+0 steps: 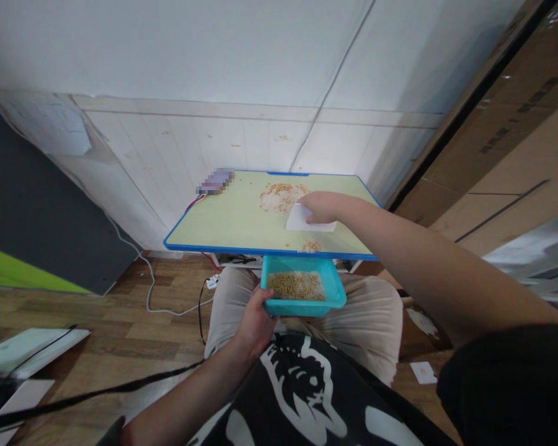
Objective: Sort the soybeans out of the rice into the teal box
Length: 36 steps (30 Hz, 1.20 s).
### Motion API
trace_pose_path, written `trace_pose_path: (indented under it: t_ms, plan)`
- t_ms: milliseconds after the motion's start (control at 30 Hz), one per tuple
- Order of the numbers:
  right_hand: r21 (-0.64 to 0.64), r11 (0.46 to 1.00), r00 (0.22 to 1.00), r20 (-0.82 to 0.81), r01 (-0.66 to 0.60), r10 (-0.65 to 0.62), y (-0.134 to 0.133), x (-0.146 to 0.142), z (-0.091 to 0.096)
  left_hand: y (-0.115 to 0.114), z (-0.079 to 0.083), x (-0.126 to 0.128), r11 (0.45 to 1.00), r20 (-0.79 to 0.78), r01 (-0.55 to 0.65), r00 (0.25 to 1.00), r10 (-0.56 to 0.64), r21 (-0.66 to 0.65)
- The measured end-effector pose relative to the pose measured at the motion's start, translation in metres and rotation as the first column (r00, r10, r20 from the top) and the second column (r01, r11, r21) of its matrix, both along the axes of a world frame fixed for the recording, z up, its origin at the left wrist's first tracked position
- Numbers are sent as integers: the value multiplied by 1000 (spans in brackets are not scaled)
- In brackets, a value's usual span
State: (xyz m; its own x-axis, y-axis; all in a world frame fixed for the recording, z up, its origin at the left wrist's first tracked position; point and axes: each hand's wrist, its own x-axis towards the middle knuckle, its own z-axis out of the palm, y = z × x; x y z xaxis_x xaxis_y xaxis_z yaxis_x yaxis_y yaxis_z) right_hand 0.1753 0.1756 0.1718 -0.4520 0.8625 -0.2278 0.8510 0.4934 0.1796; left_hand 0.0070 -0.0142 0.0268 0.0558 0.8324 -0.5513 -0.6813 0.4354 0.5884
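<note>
My left hand [256,321] grips the near left corner of a turquoise plastic tub [302,307], its thumb over the rim. Round yellowish beans mixed with white grains [295,286] lie inside. The tub is held over my lap, just below the table's front edge. Over the pale yellow tabletop [214,220], my right hand [323,207] is closed on a white card [301,220], fingers partly hidden. Left of and beyond the card spreads a pile of orange-yellow bits and white grains [281,197]. A smaller heap of grains [311,246] sits at the front edge.
A blurred purple item [216,181] with a red cable is at the table's back left corner. Behind stands a white wall [214,56]. Cardboard boxes [502,124] rise at the right. A white cable [151,285] trails over the wooden floor at the left.
</note>
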Motion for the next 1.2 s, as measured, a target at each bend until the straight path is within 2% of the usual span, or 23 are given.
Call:
trace_pose_path:
  t_ms: [167, 467, 700, 1033, 1200]
  plan:
    - [-27, 998, 998, -11, 65, -66, 13, 10, -1, 0, -6, -2, 998, 19, 16, 1000, -17, 54]
    - [-107, 978, 982, -47, 177, -183, 35, 38, -14, 1, -9, -2, 999, 19, 10, 1000, -11, 51]
    - [-183, 969, 984, -41, 165, -175, 40, 42, -12, -1, -3, -2, 999, 22, 23, 999, -24, 47]
    - [-263, 961, 995, -30, 84, -95, 41, 37, -13, 0, -7, -2, 999, 22, 32, 999, -32, 35]
    - [-375, 922, 988, -81, 91, -131, 39, 36, -17, 0, -6, -3, 998, 16, 45, 999, -46, 40]
